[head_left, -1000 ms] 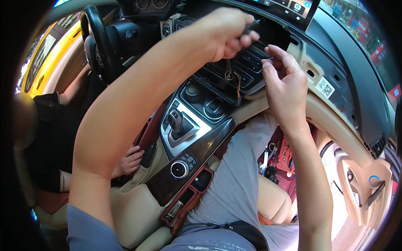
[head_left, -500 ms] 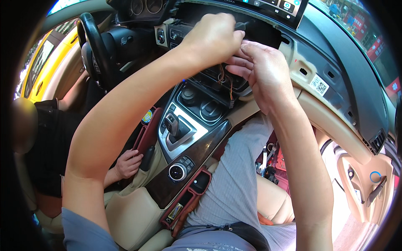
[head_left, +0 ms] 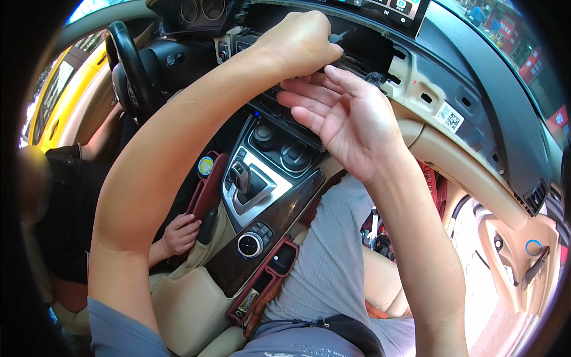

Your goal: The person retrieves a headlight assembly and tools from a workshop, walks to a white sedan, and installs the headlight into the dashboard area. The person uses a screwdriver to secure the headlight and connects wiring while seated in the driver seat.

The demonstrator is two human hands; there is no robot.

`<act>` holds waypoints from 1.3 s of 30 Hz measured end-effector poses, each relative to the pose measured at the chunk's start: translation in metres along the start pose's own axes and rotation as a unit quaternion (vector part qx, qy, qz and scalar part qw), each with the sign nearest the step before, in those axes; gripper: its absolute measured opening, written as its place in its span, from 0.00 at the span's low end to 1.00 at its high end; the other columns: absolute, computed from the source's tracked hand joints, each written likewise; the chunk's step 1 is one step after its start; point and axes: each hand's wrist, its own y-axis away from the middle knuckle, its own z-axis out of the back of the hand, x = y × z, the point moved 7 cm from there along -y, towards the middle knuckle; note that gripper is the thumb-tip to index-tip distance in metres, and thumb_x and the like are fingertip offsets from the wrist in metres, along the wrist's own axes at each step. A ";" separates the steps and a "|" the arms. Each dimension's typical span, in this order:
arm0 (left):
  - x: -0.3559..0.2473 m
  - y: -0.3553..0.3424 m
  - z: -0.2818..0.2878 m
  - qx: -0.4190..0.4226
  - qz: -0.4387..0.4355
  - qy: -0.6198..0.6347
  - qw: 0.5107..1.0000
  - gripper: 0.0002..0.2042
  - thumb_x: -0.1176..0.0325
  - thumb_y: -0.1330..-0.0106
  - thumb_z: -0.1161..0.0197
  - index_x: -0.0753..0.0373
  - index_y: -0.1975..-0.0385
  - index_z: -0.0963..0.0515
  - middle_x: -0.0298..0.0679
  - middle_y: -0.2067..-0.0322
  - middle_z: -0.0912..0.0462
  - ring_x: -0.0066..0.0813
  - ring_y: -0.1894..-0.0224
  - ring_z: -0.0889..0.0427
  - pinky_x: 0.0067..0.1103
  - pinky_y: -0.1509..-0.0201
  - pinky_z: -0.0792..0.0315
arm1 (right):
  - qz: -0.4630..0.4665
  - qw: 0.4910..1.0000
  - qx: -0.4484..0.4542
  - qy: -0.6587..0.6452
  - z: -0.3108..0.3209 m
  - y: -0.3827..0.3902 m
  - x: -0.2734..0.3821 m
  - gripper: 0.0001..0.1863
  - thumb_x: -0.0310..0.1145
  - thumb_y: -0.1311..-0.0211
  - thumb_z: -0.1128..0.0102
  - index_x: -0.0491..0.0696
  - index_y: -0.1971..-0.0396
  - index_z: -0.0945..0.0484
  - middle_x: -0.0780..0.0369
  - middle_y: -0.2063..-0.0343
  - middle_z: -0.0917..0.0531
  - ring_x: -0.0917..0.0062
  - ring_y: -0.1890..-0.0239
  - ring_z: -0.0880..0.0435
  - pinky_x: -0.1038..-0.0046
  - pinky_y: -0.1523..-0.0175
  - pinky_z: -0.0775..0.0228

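Observation:
My left hand (head_left: 302,43) is curled closed at the open dashboard cavity (head_left: 360,50). A small dark stub (head_left: 336,38) shows by its thumb; most of whatever it holds is hidden. Just below, my right hand (head_left: 354,116) is turned palm up with its fingers stretched out, and its palm looks bare. Its fingertips lie close under the left hand, and I cannot tell whether they touch anything behind it. The stripped dashboard edge (head_left: 416,89), with its square clip holes, runs to the right of both hands.
A screen (head_left: 395,11) stands above the cavity. Below are the gear lever (head_left: 242,177), a round control knob (head_left: 250,244) and a red console box (head_left: 270,271). Left, beyond the steering wheel (head_left: 132,68), another person's hand (head_left: 181,234) rests beside the seat. Tools (head_left: 375,232) lie past my leg.
My right hand has come down and left, its palm turning up and fingers opening out. The left hand has shifted slightly left and stays closed. Loose wires seen below the hands are now hidden.

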 end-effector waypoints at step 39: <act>0.019 0.042 0.002 -0.148 0.044 0.316 0.936 0.17 0.61 0.19 0.53 0.65 0.44 0.25 0.36 0.76 0.24 0.17 0.83 0.29 0.14 0.83 0.36 | 0.132 0.981 -0.134 -0.055 0.035 -0.098 0.053 0.10 0.22 0.26 0.49 0.35 0.50 0.29 0.49 0.55 0.17 0.71 0.60 0.16 0.80 0.62 0.23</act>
